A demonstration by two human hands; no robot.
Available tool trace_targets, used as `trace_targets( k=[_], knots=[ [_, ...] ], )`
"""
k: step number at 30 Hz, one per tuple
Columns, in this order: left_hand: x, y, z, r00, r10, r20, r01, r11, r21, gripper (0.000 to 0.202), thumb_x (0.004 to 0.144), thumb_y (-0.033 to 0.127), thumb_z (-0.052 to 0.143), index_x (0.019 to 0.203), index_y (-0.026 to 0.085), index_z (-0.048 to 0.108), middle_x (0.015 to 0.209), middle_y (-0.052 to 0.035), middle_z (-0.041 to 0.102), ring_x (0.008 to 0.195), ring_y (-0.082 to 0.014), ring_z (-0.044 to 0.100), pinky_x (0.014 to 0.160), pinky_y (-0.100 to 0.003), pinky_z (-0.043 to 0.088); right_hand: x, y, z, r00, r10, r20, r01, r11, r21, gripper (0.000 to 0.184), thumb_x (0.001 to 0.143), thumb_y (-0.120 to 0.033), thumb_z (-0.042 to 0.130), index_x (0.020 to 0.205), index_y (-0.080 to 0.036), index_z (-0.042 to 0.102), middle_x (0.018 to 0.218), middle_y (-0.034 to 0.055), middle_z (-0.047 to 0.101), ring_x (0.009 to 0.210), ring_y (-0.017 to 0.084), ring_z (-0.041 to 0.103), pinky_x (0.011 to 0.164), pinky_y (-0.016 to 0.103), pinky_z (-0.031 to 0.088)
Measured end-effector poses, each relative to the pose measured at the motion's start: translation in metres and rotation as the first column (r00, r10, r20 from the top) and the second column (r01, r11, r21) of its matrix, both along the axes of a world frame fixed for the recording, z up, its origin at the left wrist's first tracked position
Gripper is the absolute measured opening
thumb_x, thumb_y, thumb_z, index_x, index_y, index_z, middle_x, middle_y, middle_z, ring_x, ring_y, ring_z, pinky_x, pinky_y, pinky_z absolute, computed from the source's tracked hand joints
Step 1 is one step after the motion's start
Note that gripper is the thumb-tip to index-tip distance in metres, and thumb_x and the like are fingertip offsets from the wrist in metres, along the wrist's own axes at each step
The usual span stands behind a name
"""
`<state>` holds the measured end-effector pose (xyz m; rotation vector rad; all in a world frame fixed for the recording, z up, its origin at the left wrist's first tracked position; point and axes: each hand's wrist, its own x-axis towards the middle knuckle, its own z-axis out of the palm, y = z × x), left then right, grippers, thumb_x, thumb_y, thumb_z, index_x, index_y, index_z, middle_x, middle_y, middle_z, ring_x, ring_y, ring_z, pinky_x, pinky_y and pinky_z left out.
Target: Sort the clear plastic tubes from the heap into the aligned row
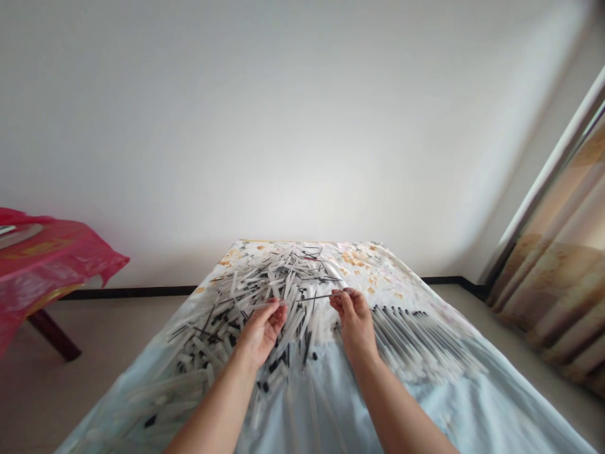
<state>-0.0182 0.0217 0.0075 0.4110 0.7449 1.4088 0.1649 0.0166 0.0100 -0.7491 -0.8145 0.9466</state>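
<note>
– What's cut off?
– Red plastic tablecloth (57,255) at the left edge, curtain (558,265) at the right, forearms (215,403) at the bottom
– And hidden?
– One end of the thin dark rod (317,297), inside the right hand (355,318); lower-left translucent tubes (163,386) blur

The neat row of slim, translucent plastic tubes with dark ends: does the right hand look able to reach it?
Probably yes: the right hand is close beside the row, with nothing visible between, though it seems to hold a thin dark rod.
</note>
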Motion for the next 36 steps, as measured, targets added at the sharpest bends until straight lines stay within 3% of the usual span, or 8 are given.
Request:
trace_targets(
  k=[11, 16, 21, 24, 29, 32, 34, 36],
  knots=[
    [0.005, -0.002, -0.002, 1.000, -0.008, 0.012, 0.008, 1.000, -0.006, 0.013, 0.069, 0.003, 0.057, 0.079, 0.011, 0.059, 0.069, -0.0055, 0.067, 0.063, -0.0125, 0.064, 0.055, -0.018, 0.053, -0.003, 0.000, -0.004, 0.998, 0.057, -0.028, -0.057, 0.998, -0.011, 0.022, 0.074, -0.035, 0.055, 0.086, -0.019, 0.046, 0.085, 0.0025, 0.061, 0.070, 0.011, 0.058, 0.072, 0.029, 0.045],
    [0.005, -0.004, -0.004, 0.999, -0.034, 0.009, 0.034, 0.999, 0.021, 0.015, 0.068, 0.002, 0.057, 0.080, 0.011, 0.059, 0.071, -0.0066, 0.067, 0.068, -0.0145, 0.065, 0.058, -0.019, 0.053, -0.001, 0.003, -0.011, 1.000, 0.009, -0.023, -0.010, 0.999, -0.046, 0.023, 0.071, -0.035, 0.058, 0.085, -0.019, 0.049, 0.082, 0.0015, 0.061, 0.068, 0.010, 0.058, 0.070, 0.027, 0.045],
    [0.008, -0.007, -0.004, 0.997, -0.075, 0.011, 0.075, 0.997, 0.031, 0.014, 0.069, 0.004, 0.058, 0.082, 0.010, 0.060, 0.075, -0.0084, 0.068, 0.075, -0.0170, 0.065, 0.061, -0.020, 0.053, -0.002, 0.001, -0.015, 0.998, -0.025, 0.053, 0.029, 0.995, -0.094, 0.023, 0.074, -0.038, 0.055, 0.086, -0.019, 0.050, 0.081, 0.0017, 0.061, 0.068, 0.012, 0.058, 0.069, 0.028, 0.046],
    [0.014, -0.010, -0.003, 0.994, -0.109, -0.012, 0.110, 0.993, 0.039, 0.014, 0.069, 0.006, 0.059, 0.082, 0.010, 0.061, 0.075, -0.0086, 0.068, 0.074, -0.0168, 0.065, 0.062, -0.021, 0.053, -0.007, -0.004, -0.014, 0.980, 0.006, 0.197, 0.018, 0.992, -0.122, 0.026, 0.073, -0.040, 0.055, 0.087, -0.017, 0.055, 0.077, 0.0028, 0.062, 0.069, 0.014, 0.059, 0.070, 0.030, 0.046],
    [0.021, -0.015, -0.003, 0.981, -0.185, -0.055, 0.188, 0.981, 0.057, 0.018, 0.066, 0.008, 0.063, 0.084, 0.010, 0.062, 0.076, -0.0080, 0.068, 0.074, -0.0160, 0.064, 0.063, -0.021, 0.052, -0.014, -0.013, -0.012, 0.794, 0.154, 0.588, -0.117, 0.988, -0.100, 0.032, 0.077, -0.040, 0.049, 0.096, -0.018, 0.062, 0.091, 0.0069, 0.064, 0.085, 0.019, 0.057, 0.079, 0.032, 0.043],
    [0.020, -0.015, -0.004, 0.986, -0.156, -0.056, 0.159, 0.986, 0.054, 0.018, 0.066, 0.008, 0.063, 0.083, 0.011, 0.063, 0.074, -0.0064, 0.068, 0.072, -0.0144, 0.064, 0.063, -0.021, 0.052, -0.007, -0.016, -0.007, 0.673, 0.099, 0.733, -0.043, 0.995, -0.094, 0.036, 0.078, -0.037, 0.047, 0.107, -0.018, 0.058, 0.099, 0.0085, 0.061, 0.084, 0.019, 0.057, 0.074, 0.030, 0.043],
    [0.019, -0.014, -0.004, 0.989, -0.141, -0.047, 0.143, 0.988, 0.050, 0.016, 0.066, 0.008, 0.063, 0.082, 0.011, 0.062, 0.072, -0.0057, 0.068, 0.071, -0.0135, 0.064, 0.063, -0.020, 0.052, 0.001, -0.018, -0.003, 0.538, 0.059, 0.841, 0.035, 0.995, -0.092, 0.033, 0.077, -0.034, 0.049, 0.103, -0.018, 0.060, 0.089, 0.0076, 0.063, 0.073, 0.017, 0.057, 0.069, 0.028, 0.043],
    [0.019, -0.013, -0.004, 0.989, -0.140, -0.037, 0.141, 0.989, 0.046, 0.017, 0.067, 0.009, 0.062, 0.083, 0.012, 0.062, 0.071, -0.0052, 0.068, 0.072, -0.0132, 0.064, 0.064, -0.020, 0.051, 0.008, -0.021, -0.001, 0.362, 0.137, 0.922, 0.007, 0.989, -0.149, 0.027, 0.075, -0.032, 0.051, 0.095, -0.019, 0.063, 0.076, 0.0047, 0.064, 0.064, 0.015, 0.055, 0.064, 0.026, 0.041]
  ],
)
